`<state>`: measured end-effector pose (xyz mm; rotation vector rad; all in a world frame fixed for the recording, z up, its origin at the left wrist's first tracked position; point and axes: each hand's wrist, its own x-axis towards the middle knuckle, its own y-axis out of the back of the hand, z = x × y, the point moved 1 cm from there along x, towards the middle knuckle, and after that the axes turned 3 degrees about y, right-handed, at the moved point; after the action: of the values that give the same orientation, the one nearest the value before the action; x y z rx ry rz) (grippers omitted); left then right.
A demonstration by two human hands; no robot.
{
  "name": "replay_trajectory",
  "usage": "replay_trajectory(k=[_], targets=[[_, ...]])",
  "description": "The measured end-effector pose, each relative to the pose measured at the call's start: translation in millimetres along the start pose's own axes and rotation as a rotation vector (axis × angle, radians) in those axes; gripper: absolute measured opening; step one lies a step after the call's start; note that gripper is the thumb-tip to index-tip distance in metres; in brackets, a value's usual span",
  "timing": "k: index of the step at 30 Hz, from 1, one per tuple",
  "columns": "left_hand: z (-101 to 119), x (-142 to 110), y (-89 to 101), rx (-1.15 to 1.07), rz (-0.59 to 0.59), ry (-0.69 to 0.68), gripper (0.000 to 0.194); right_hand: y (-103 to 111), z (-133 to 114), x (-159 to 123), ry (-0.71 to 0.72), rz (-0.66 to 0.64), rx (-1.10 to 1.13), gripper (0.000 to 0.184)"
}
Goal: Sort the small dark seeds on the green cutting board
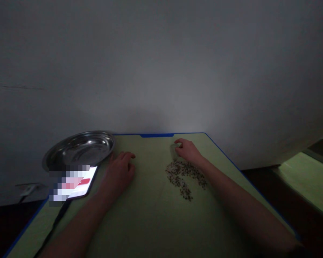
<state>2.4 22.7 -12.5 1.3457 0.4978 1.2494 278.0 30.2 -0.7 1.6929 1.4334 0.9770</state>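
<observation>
My right hand [187, 150] has its thumb and fingers closed round a small see-through cup [174, 152] near the far side of the table. Dim light blurs the cup, and its contents cannot be made out. Just on the near side of it, a loose pile of small dark and pale grains [185, 173], like seeds or beans, spreads over the tabletop. My left hand [120, 168] rests on the table beside a shallow steel basin [82, 148], thumb and fingers apart and holding nothing. Whether its fingers touch the basin's rim is unclear.
A lit phone [82, 186] lies in front of the basin, with a dark cable [55, 224] running toward me. The pale green table [150, 200] has a blue edge and stands against a grey wall [161, 71]. Another pale surface [309, 179] is at the right.
</observation>
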Motion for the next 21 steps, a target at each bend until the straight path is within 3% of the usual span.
replay_trajectory(k=[8, 15, 21], targets=[[7.8, -0.1, 3.2, 0.03, -0.008, -0.019, 0.032, 16.4, 32.7, -9.6, -0.158, 0.0, 0.035, 0.031], [9.3, 1.3, 10.6, -0.01, -0.029, 0.114, 0.034, 27.5, 53.8, -28.6, -0.287, 0.009, 0.104, 0.032], [8.7, 0.9, 7.7, -0.097, -0.033, 0.135, 0.035, 37.0, 64.8, -47.0, -0.379, 0.023, 0.188, 0.033]])
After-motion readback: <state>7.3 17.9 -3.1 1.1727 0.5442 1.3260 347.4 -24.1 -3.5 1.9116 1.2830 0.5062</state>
